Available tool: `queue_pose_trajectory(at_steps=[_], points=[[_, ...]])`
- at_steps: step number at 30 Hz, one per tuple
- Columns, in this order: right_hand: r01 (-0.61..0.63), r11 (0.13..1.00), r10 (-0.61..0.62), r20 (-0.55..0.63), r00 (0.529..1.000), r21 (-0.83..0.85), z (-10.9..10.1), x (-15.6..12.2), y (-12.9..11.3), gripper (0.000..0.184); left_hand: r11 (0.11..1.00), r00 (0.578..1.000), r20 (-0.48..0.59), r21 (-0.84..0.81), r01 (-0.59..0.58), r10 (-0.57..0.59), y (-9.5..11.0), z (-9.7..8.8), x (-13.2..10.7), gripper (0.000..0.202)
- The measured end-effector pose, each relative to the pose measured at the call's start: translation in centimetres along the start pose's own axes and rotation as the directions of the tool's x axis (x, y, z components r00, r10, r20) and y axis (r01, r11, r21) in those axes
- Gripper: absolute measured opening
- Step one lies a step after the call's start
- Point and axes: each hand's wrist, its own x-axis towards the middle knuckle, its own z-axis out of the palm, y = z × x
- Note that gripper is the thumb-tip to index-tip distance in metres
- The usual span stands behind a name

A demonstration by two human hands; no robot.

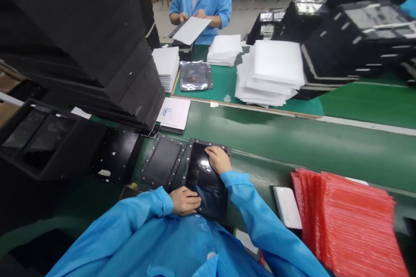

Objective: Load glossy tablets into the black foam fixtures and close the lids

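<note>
**Glossy black panel under both your hands**

The glossy black rectangular panel [206,186] lies on the green conveyor belt [276,147]. Your right hand [218,159] spreads over its far edge; your left hand [185,200] rests at its near side, pinching nothing. Two black framed panels [162,162] lie beside it, and stacked red plastic bags [354,225] sit unopened to your right.

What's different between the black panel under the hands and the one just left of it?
The black panel is glossy, the neighbouring panel duller. The left hand and right hand touch the first, not the second. Both have holed frames and lie flat on the green conveyor belt.
</note>
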Motion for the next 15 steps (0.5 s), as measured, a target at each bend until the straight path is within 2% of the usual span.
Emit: queue_pose_trajectory(at_steps=[4,7,10,11,13,14,15], points=[[0.013,0.995,-0.014,-0.011,1.0,-0.103,0.3,0.2,0.2,0.034,0.974,0.976,-0.116,0.154,-0.165,0.184,-0.5,0.0,-0.1,0.039],[-0.023,0.973,0.012,-0.052,0.999,-0.228,0.3,0.4,-0.7,0.036,0.961,0.952,-0.212,0.212,-0.175,0.22,-0.3,-0.6,0.0,0.035],[-0.089,0.938,0.06,-0.093,0.994,-0.336,0.8,0.2,-3.0,0.037,0.967,0.933,-0.276,0.174,-0.186,0.229,-0.5,-1.5,-0.9,0.033],[-0.113,0.927,0.081,-0.104,0.991,-0.356,1.1,-0.3,-4.0,0.038,0.98,0.936,-0.3,0.13,-0.152,0.185,-1.0,-1.8,-1.7,0.034],[-0.157,0.911,0.118,-0.126,0.985,-0.38,1.8,-1.8,-6.2,0.039,1.0,0.939,-0.343,0.007,0.029,-0.024,-2.9,-2.4,-4.0,0.037],[-0.175,0.906,0.134,-0.131,0.982,-0.384,2.1,-3.0,-7.3,0.039,0.983,0.917,-0.356,-0.057,0.172,-0.181,-4.3,-2.7,-5.4,0.038],[-0.192,0.903,0.152,-0.133,0.979,-0.385,2.6,-4.5,-8.4,0.039,0.94,0.868,-0.363,-0.109,0.323,-0.34,-5.9,-2.9,-6.9,0.041]])
